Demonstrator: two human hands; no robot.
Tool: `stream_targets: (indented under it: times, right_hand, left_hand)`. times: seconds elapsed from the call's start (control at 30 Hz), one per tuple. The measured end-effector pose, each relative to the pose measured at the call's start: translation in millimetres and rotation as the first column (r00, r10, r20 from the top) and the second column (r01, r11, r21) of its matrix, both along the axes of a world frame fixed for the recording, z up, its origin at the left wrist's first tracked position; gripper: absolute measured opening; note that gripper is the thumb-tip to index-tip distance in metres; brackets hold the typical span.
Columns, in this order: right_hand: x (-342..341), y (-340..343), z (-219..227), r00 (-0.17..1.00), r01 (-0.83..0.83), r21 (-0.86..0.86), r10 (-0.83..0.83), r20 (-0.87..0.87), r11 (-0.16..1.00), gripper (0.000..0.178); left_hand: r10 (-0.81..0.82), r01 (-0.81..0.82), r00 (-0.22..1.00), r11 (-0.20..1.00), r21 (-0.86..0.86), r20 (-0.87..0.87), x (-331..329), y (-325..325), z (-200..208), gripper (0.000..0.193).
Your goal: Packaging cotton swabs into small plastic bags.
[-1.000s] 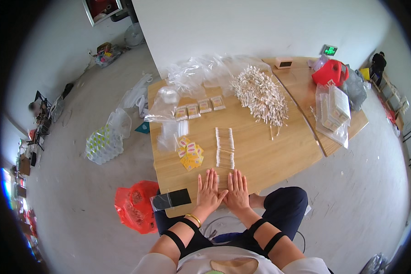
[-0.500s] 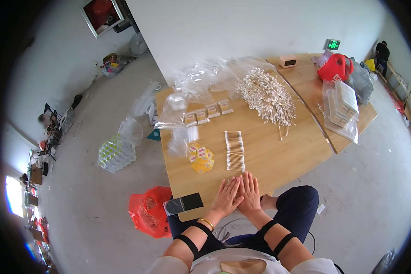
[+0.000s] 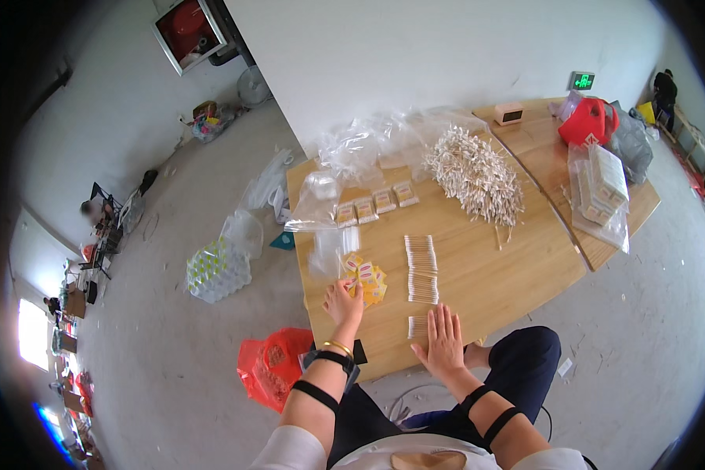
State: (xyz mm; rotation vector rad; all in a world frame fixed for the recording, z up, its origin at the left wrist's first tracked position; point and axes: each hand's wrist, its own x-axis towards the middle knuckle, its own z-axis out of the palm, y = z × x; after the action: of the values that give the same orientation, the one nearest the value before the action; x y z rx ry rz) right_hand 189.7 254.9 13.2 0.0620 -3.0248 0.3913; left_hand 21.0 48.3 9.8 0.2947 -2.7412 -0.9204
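The small row of swabs [image 3: 417,327] lies near the front of the tabletop [image 3: 489,294], the right hand [image 3: 445,343] flat and open at its right end. The left hand [image 3: 343,303], fingers curled, is at the yellow cards [image 3: 374,288]; whether it grips one cannot be told. The step looks like card picking; separating one calls for a fine pinch. Beyond lies a longer swab row [image 3: 422,270].
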Motion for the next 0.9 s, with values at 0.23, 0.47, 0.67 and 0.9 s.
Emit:
stream_targets:
  times: [0.23, 0.47, 0.67, 0.9]
  right_hand:
    - [2.5, 6.4, 2.0, 1.0, 0.007, -0.028, -0.007, 0.004, 1.0, 0.092]
    - [2.6, 5.8, 5.7, 1.0, 0.006, -0.02, -0.006, 0.01, 1.0, 0.093]
    - [2.0, 2.8, 6.7, 1.0, 0.004, -0.011, -0.004, 0.008, 1.0, 0.093]
    - [2.4, 5.1, 2.3, 1.0, 0.018, -0.004, -0.018, -0.009, 1.0, 0.093]
  left_hand:
    - [0.093, 0.005, 0.927, 0.966, -0.26, 0.362, -33.4, 19.3, 2.2, 0.045]
    - [-0.028, -0.02, 0.928, 0.992, 0.126, 0.372, -45.5, -5.9, -10.3, 0.031]
    - [-0.055, -0.044, 0.983, 0.862, 0.506, 0.178, -46.5, -29.4, -20.7, 0.024]
    - [-0.106, 0.034, 0.988, 0.86, 0.51, 0.113, -24.5, -36.1, -9.1, 0.02]
